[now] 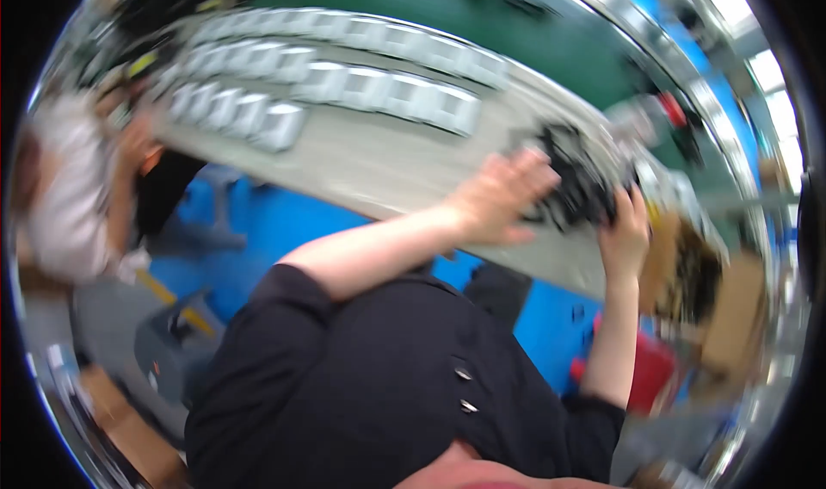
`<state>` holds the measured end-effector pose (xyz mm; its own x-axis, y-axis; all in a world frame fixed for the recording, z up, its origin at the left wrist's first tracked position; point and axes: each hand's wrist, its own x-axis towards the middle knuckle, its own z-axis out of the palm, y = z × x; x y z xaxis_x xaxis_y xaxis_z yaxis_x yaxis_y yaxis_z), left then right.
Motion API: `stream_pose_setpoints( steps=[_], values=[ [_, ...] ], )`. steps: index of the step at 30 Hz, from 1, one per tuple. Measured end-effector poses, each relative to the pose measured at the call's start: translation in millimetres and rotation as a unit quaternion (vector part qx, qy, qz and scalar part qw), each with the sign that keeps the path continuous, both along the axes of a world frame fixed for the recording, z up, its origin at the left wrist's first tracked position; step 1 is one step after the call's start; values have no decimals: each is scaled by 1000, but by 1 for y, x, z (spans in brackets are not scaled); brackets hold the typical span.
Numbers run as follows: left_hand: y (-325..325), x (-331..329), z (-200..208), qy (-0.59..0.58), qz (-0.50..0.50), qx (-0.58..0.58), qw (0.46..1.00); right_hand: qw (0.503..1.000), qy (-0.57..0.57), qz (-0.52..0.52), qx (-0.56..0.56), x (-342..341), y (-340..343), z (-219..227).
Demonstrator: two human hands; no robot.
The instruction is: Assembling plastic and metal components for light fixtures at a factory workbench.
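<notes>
A tangled heap of black pieces, too blurred to name, lies at the right end of the long pale table. My left hand reaches over the heap's left side. Its fingers are stretched out and seem to hold nothing. At the heap's right side is my right hand, its fingers curled against something dark. Motion blur hides what that dark thing is. Rows of white-and-grey rectangular housings stand farther left on the same table.
Beyond the heap, a clear container with a red lid stands near the far right edge. Open cardboard boxes and a red stool-like object are at the right. A co-worker in a light top sits at the left, near a grey chair.
</notes>
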<state>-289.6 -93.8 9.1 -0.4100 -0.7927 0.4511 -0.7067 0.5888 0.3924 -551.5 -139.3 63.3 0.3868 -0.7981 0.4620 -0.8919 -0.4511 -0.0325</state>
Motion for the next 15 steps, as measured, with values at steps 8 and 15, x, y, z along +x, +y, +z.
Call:
stream_pose_setpoints(
  steps=[8, 15],
  values=[
    [12, -2, -16, 3, -61, -41, 997, 980, 81, -34, 177, 22, 2, 6],
    [-14, 58, 4, 35, -160, -195, 967, 954, 160, -57, 249, 52, 8, 71]
  ],
)
